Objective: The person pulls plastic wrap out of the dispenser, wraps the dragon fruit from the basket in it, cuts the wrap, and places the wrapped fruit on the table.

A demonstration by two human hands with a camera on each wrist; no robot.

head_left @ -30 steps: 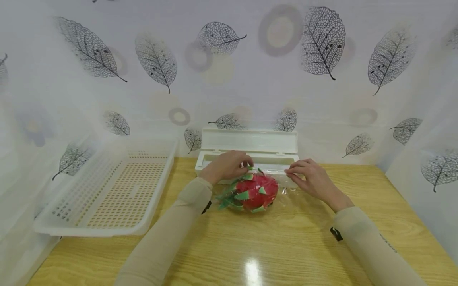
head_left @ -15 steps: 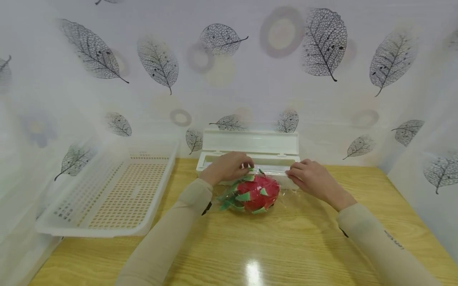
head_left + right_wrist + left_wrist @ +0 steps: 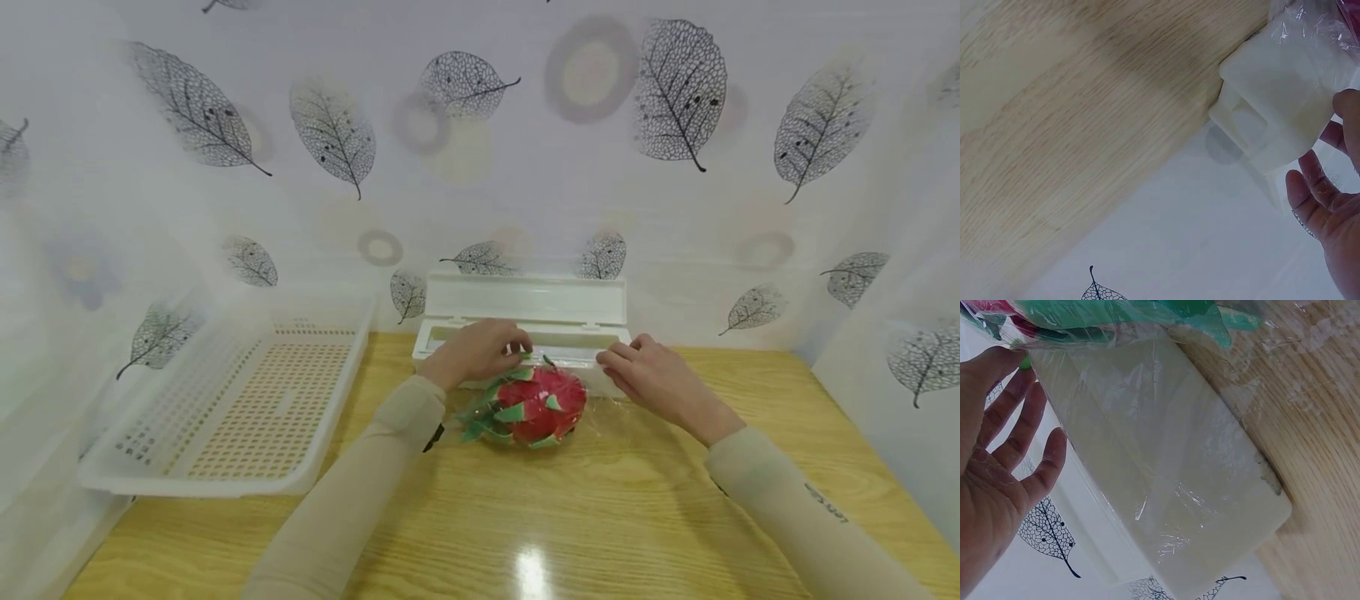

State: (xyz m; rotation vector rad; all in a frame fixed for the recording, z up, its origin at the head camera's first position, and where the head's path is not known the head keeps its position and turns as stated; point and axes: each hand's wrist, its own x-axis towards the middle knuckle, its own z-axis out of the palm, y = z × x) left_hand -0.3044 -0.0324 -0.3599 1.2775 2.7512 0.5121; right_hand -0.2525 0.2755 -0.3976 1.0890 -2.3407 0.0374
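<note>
A white cling film dispenser (image 3: 525, 350) stands on the table with its lid raised. Clear cling film (image 3: 1179, 481) hangs over its front and covers a red dragon fruit (image 3: 543, 406) with green scales. My left hand (image 3: 480, 350) pinches a small green slider (image 3: 1025, 361) on the dispenser's front rim between thumb and forefinger; its other fingers reach over the rim. At the right end of that rim, my right hand (image 3: 652, 375) grips the dispenser, thumb in front and fingers curled behind. The dragon fruit lies just in front of the box, below my left fingers.
A white perforated plastic basket (image 3: 315, 442) sits at the left side of the wooden table (image 3: 637, 517). Directly behind the dispenser hangs a pale curtain (image 3: 495, 200) with a leaf print, which also closes off both sides.
My right hand's fingers have closed in at the dispenser's right end, and its wrist has shifted slightly right. My left hand holds its place at the green slider.
</note>
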